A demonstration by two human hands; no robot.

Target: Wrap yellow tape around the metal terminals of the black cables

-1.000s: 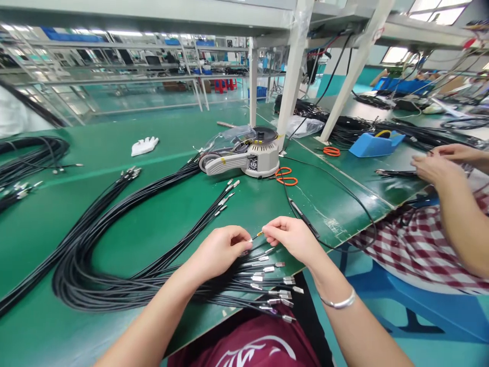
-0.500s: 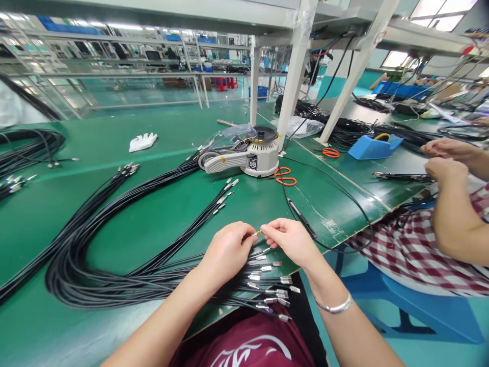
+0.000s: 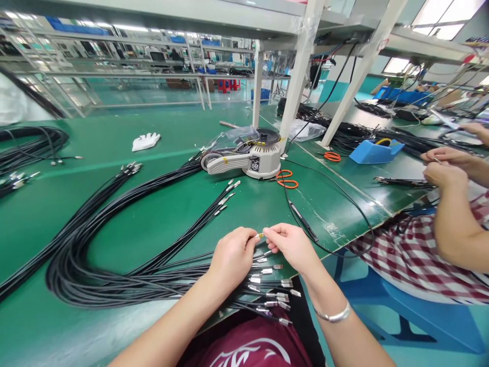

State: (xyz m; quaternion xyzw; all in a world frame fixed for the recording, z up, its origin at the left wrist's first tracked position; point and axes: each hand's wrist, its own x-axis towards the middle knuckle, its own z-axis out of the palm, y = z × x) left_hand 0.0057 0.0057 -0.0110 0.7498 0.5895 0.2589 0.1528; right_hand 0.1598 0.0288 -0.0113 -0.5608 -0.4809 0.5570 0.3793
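Observation:
My left hand [image 3: 231, 257] and my right hand [image 3: 290, 245] meet near the table's front edge, both pinched on one cable end [image 3: 260, 236] that has a small yellow band at its tip. Under them lies a fan of several black cables with metal ends [image 3: 273, 295], sticking out over the edge toward my lap. The cables run left into a big looped bundle [image 3: 95, 275] on the green table [image 3: 160, 209]. A silver bracelet sits on my right wrist.
A grey tape dispenser [image 3: 248, 158] stands behind my hands, with orange scissors [image 3: 286, 178] and a thin black cord to its right. A white glove [image 3: 145, 141] lies at the far left. A co-worker's hands [image 3: 445, 165] handle cables at the right; a blue tray [image 3: 376, 150] sits beyond.
My hands stay pinched on the same cable end, barely shifted. The co-worker's hands at the right have drawn back toward the right edge.

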